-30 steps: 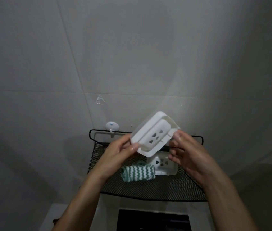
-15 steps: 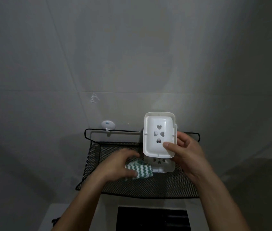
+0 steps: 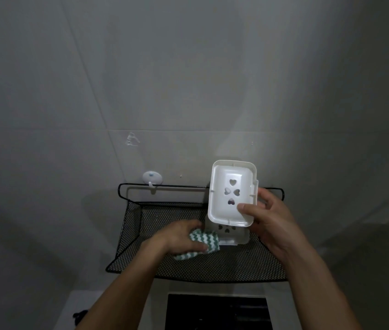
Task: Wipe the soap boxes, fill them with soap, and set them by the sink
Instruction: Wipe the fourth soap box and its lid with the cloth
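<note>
I've got the right hand (image 3: pixel 268 225) up in front of the grey tiled wall (image 3: pixel 188 79), clamped on the white plastic soap box tray with four heart-shaped drain holes (image 3: pixel 232 192). The thumb lies across the tray's inner face near its lower right corner, and the other fingers curl round its right edge. The tray is held upright, open face toward me, raised above the shelf.

Down to the left, the left hand (image 3: pixel 180 239) sits palm-down on the green and white zigzag-striped cloth (image 3: pixel 203 242), fingers curled over it and gripping it. The cloth lies on the black wire mesh wall shelf (image 3: pixel 224 267), just left of a second white plastic soap box piece with heart-shaped holes (image 3: pixel 228 234). That one rests on the shelf directly below the raised tray and just beside the left hand's fingertips, partly hidden by the tray above it.

The two hands are apart, the right one higher and nearer the wall. Above the left hand, a small white round wall hook (image 3: pixel 152 178) holds the shelf's top rail. Below both forearms I see a dark rectangular opening (image 3: pixel 217 313) in a pale surface (image 3: pixel 155 303); what it is, I cannot tell.
</note>
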{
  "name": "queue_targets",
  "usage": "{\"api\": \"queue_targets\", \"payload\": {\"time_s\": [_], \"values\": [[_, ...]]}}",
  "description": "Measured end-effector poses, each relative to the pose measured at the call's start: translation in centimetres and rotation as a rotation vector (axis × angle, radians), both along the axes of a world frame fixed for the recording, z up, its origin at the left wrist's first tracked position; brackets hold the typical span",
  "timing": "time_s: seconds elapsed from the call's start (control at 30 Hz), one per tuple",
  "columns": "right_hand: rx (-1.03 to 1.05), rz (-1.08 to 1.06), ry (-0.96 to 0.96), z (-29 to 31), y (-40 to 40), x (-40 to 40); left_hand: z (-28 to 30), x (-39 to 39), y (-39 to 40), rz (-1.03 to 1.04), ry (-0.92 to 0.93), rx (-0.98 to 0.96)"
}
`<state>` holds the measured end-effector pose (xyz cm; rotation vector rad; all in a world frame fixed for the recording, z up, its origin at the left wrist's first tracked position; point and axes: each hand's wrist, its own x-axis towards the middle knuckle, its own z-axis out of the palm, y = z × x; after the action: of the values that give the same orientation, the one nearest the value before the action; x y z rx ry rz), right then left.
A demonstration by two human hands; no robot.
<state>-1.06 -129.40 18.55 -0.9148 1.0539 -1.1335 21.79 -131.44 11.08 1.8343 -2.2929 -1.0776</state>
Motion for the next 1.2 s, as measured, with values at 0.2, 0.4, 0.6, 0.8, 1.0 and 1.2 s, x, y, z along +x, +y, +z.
{"api": "queue_targets", "payload": {"time_s": [0.2,0.4,0.6,0.8,1.0,1.2], "values": [[-0.007,0.025,-0.029,-0.4,-0.3,-0.5,0.5,0.3,0.3,0.119,0.103,-0.059],[-0.036,0.008,0.006,-0.7,-0.6,-0.8,5.8,2.1,2.3,0.467,0.413,-0.394],[-0.079,0.073,0.052,-0.3,-0.9,0.0,12.8,1.3,3.6,0.496,0.493,-0.891],[-0.135,0.139,0.049,0.2,-1.3,0.9,15.2,-1.8,3.5,0.231,0.235,-1.102],[-0.155,0.194,0.003,1.1,-1.4,0.8,14.6,-3.9,3.2,0.113,0.056,-1.057],[-0.17,0.18,0.04,1.4,-1.6,0.3,14.2,-3.9,3.1,0.158,0.177,-0.99]]}}
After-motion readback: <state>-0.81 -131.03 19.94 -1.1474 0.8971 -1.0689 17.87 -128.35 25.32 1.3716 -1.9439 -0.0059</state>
